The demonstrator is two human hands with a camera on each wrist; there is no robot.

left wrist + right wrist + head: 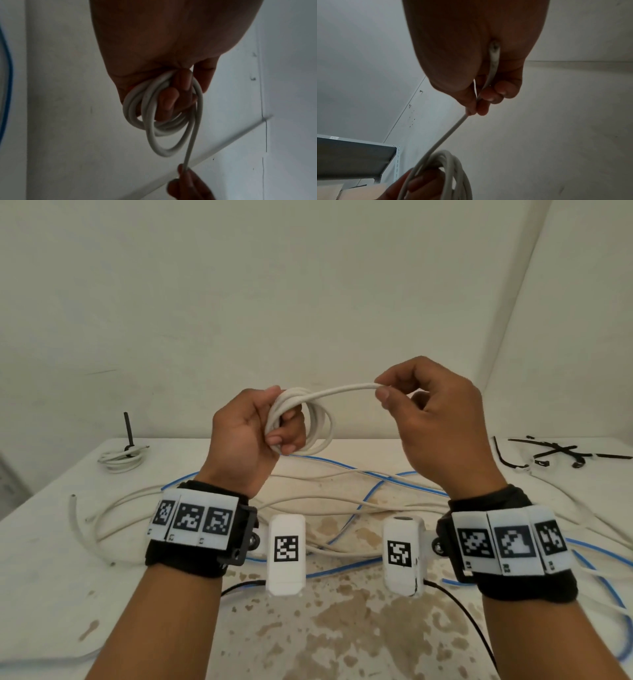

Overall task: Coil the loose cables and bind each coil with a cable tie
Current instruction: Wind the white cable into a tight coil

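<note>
While raised above the table point(51, 542), left hand point(246, 433) curled round a white coil point(308, 422) of several turns, exact count unclear. Right hand point(435, 419) pinching its free end, stretched sideways between both. Below: loose white and blue cables point(342, 501), one tied coil point(120, 458), black ties point(555, 451) uncountable.
</note>
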